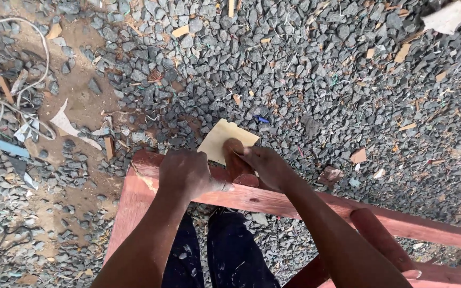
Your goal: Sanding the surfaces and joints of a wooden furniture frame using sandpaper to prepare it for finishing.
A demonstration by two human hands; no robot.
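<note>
Hands, two, bare, working side by side at the top rail of a reddish-brown wooden frame. Left hand: fingers curled downward over the rail's near edge, gripping the wood, thumb stretched along the top face toward the right. Right hand: closed round a short rounded reddish wooden peg that stands up from the rail, pressing a sheet of tan sandpaper against it; most of the sheet sticks out flat beyond the fingers, away from the person. Frame: rail runs from left to lower right, with a rounded reddish wooden spindle slanting off below the right forearm. Dark blue paint-flecked trousers visible beneath the rail, between the forearms. Ground: grey crushed-stone gravel with wood chips and paper scraps scattered over it. White cord, looped, lying far left on bare brown earth.
</note>
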